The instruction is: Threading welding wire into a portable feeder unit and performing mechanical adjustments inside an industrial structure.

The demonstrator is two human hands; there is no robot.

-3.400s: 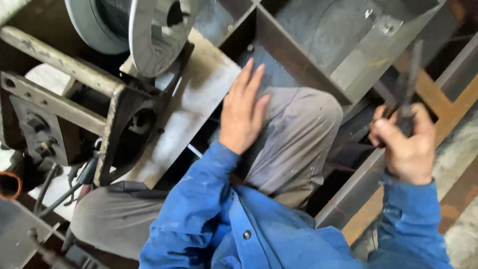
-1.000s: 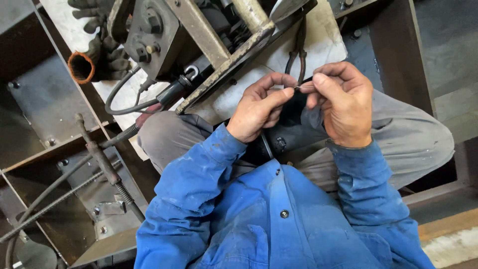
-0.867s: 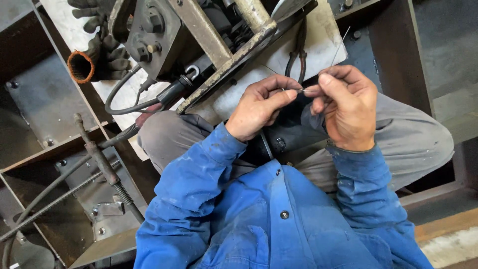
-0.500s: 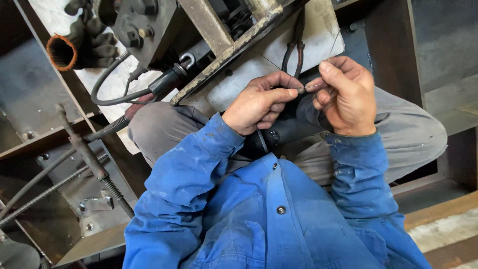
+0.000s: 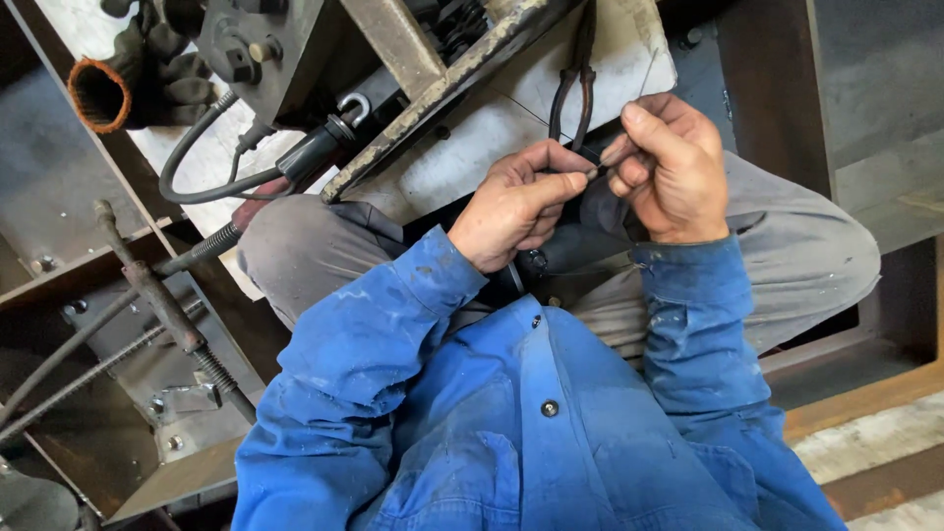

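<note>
Pinching a thin wire (image 5: 644, 74) between both hands, the person sits with knees up in a steel frame. Left hand (image 5: 516, 202) has thumb and forefinger closed together at a small tip near the wire's lower end, the other fingers curled around a dark torch (image 5: 580, 246) that lies in the lap, so the torch stays put while the fingers work. Right hand (image 5: 669, 167) meets it from the other side, fingertips pressed shut on the same spot; whether it grips the wire itself or the tip, cannot tell. The wire runs up and right from the pinch point, over a pale board (image 5: 462, 157). Pliers (image 5: 570, 84) lie on that board just above the hands, handles toward them, within easy reach. A black cable (image 5: 226, 182) loops from a metal machine (image 5: 285, 49) at upper left. Dark gloves (image 5: 147, 59) with an orange cuff sit beside the machine. Threaded rods (image 5: 162, 305) cross the frame at lower left, well apart from the hands.
</note>
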